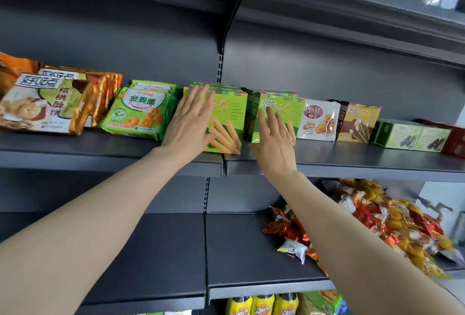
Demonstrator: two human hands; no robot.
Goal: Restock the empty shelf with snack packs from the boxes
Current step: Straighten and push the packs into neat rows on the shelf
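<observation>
Snack boxes (231, 113), green, shelf (352, 161) front edge: your left hand (191, 126) and right hand (275, 138) press flat-fingered, gripping nothing, likely squaring rows.

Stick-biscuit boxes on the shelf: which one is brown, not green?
The brown box, right of the white cookie bag; the left stack and right stack further left are bright green.

**Readable print on the shelves**

On the orange cookie pack (37, 105) at far left: 好吃点 on a white panel, 核桃酥饼 down the front. On the green bag (138, 110) beside it: 金麦圈. On the green box (279, 108) right of centre: 好吃点 along the top. On the white bag (318, 119): seemingly 甄好曲奇, in a red disc. On the yellow bottles (263, 306) at bottom: 冰红茶, blurred. Other print too small to read.
</observation>
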